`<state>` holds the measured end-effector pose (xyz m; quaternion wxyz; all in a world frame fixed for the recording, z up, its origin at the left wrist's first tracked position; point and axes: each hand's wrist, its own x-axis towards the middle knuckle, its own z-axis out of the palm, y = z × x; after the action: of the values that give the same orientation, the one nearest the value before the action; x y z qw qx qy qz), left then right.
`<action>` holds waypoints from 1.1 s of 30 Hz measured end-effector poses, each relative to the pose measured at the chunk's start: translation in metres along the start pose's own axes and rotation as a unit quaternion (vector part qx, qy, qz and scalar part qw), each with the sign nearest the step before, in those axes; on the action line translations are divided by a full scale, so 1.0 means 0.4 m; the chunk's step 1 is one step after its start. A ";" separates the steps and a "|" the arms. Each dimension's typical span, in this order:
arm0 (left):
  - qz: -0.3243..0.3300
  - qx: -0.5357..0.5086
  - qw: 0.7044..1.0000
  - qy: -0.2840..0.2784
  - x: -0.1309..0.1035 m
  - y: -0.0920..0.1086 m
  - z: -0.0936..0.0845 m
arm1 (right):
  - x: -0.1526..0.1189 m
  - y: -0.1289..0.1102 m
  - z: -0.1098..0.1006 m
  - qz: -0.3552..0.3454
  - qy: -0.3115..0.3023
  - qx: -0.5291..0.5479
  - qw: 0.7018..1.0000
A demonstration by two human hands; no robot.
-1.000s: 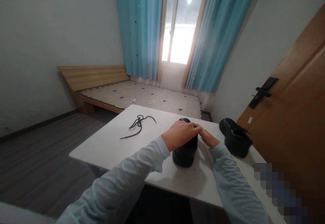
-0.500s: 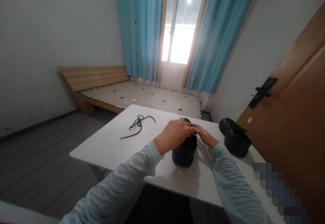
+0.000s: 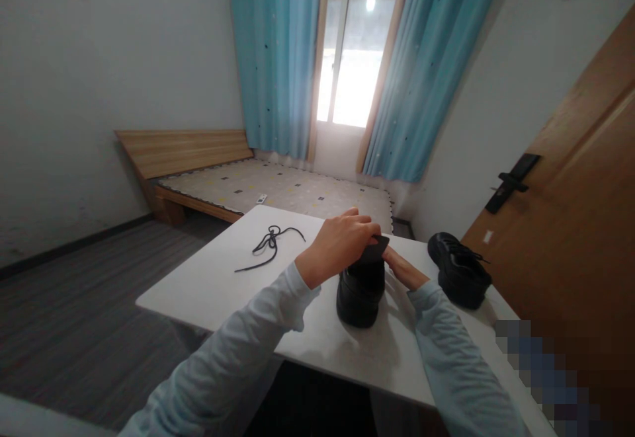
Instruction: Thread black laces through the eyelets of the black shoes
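Observation:
A black shoe [image 3: 358,303] stands on the white table [image 3: 208,278] with its heel towards me. My left hand [image 3: 342,242] reaches over it, fingers closed on the shoe's tongue [image 3: 376,250], which is pulled up. At the shoe's right side is my right hand [image 3: 403,270]; its fingers are hidden behind the tongue and shoe. A loose black shoelace [image 3: 272,242], looped in its middle, lies on the table to the left. To the right sits a second black shoe [image 3: 461,275] with laces in it.
Beyond the table is a bed with a patterned mattress [image 3: 297,186] and a wooden headboard [image 3: 188,149]. A small white item [image 3: 262,198] lies on the mattress near the table. A wooden door [image 3: 570,225] with a black handle [image 3: 513,182] is close by on the right.
My left hand has risen slightly, pulling the shoe's tongue up into view. My right hand stays beside the shoe, its fingers now more hidden. The shoelace and the second shoe have not moved.

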<state>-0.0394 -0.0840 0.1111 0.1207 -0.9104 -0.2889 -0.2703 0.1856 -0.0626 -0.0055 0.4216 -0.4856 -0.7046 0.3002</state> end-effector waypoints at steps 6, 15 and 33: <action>-0.060 -0.027 0.996 0.054 0.017 -0.023 -0.028 | -0.012 -0.021 0.003 0.073 0.009 -0.006 0.997; -0.152 -0.081 0.979 0.109 0.047 -0.097 -0.031 | -0.011 -0.034 0.002 0.078 0.018 -0.005 0.997; -0.206 -0.422 0.855 0.219 0.020 -0.224 -0.030 | -0.019 -0.092 0.002 -0.113 0.123 0.130 0.977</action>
<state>-0.0919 -0.0130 0.1312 -0.2735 -0.7112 -0.2940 -0.5770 0.1705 -0.0826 0.0225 0.5963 -0.3768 -0.6523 0.2774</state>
